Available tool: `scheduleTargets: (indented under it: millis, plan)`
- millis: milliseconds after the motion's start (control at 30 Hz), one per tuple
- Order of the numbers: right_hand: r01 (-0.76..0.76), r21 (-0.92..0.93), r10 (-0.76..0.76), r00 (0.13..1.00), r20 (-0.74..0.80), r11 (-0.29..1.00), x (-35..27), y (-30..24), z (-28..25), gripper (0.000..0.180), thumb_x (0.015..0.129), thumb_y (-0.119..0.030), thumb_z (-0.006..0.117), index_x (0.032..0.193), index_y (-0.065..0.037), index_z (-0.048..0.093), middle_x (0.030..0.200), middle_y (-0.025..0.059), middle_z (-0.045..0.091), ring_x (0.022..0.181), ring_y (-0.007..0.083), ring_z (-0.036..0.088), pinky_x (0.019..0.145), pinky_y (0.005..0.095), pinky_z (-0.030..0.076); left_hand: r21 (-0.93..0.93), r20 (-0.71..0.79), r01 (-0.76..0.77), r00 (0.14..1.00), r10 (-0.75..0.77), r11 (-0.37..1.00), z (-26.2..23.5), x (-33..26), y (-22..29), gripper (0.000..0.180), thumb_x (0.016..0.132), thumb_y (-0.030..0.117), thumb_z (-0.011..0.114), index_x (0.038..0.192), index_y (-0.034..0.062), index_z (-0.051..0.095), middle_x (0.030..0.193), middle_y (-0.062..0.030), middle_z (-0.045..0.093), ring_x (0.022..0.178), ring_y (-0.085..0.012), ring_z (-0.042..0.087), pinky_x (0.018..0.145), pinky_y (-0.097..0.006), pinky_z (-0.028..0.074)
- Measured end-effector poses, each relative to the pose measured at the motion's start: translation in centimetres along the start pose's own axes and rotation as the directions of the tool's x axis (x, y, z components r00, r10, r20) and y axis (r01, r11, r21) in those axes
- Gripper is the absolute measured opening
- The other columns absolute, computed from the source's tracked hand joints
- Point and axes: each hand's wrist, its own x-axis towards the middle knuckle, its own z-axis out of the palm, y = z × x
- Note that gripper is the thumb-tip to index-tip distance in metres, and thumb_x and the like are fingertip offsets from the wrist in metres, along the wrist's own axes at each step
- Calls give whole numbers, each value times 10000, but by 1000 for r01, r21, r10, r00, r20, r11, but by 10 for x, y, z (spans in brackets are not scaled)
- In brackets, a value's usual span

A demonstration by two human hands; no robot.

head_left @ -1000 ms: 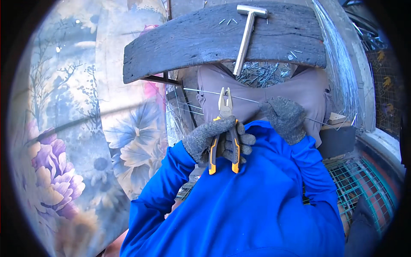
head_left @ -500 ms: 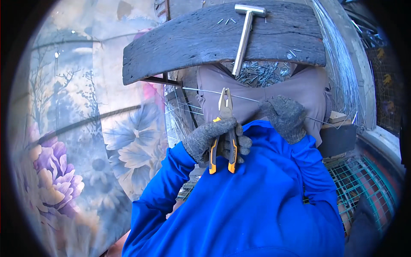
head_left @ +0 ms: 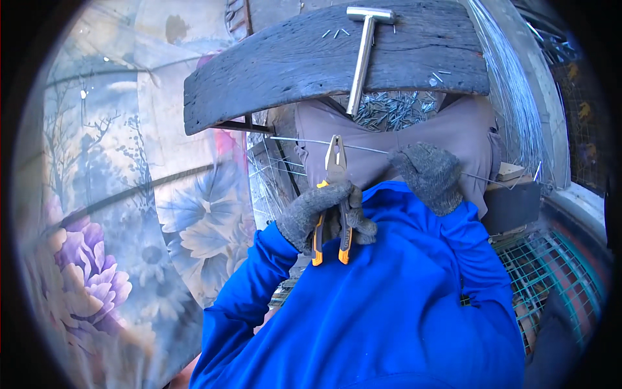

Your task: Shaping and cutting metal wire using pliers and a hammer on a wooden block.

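**Pliers set against a stretched wire under the plank**

A thin, straight length of grey steel wire [head_left: 363, 148] runs level across the brown cloth [head_left: 453, 133] that hangs below the front edge of the dark weathered wooden plank [head_left: 291, 61]. The orange-handled steel pliers [head_left: 335, 188] stand upright with their nose right at this wire, near its left half; whether the nose already grips the wire is too fine to tell. The wire looks whole along its visible length, so by my judgement no cut or bend is made yet and the working of the wire is still to come.

The left hand [head_left: 324, 211], in a grey knitted glove, is curled tightly round the pliers' two handles, which sit close together. The right hand [head_left: 429, 175], gloved the same, is closed in a pinch on the wire further right, and the wire carries on past it toward the plank's right end.

On the plank's top lies a steel hammer [head_left: 363, 55], its handle reaching over the front edge. A heap of small grey nails [head_left: 389, 109] rests on the cloth just under that edge, and a few loose nails lie on the plank. Green wire mesh [head_left: 551, 272] shows low on the right.
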Motion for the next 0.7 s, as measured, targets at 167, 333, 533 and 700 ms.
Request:
scheduleTargets:
  millis: [167,333,533,700]
  plan:
    - [-19,192,3,996,84,981,9,1,-13,293,866,-189,682,1154,-205,733,989,52,727,834,251,708,687,415,574,159,-3,-39,999,40,986,-8,3,-2,320,990,311,578,966,-8,573,820,-209,660,763,-385,692,756,-488,559]
    - [30,297,-95,974,206,955,6,25,-4,332,873,-149,659,1199,-181,716,1046,106,731,866,304,713,709,444,577,212,-150,-26,987,58,977,14,2,0,275,997,261,569,910,0,574,726,-176,630,666,-326,658,664,-411,543]
    - [74,326,-146,968,202,942,9,29,-2,365,882,-156,638,1242,-180,697,1040,127,729,858,321,711,719,442,571,448,-150,-61,978,142,892,10,7,0,271,1003,266,569,876,27,581,715,-145,628,642,-273,648,607,-395,522]
    - [119,240,-165,970,178,963,10,24,0,409,869,-175,636,1276,-194,676,1080,104,727,913,303,705,745,433,564,580,-155,-46,974,165,813,9,13,9,294,1008,278,560,845,34,583,720,-139,643,633,-252,657,578,-356,523]
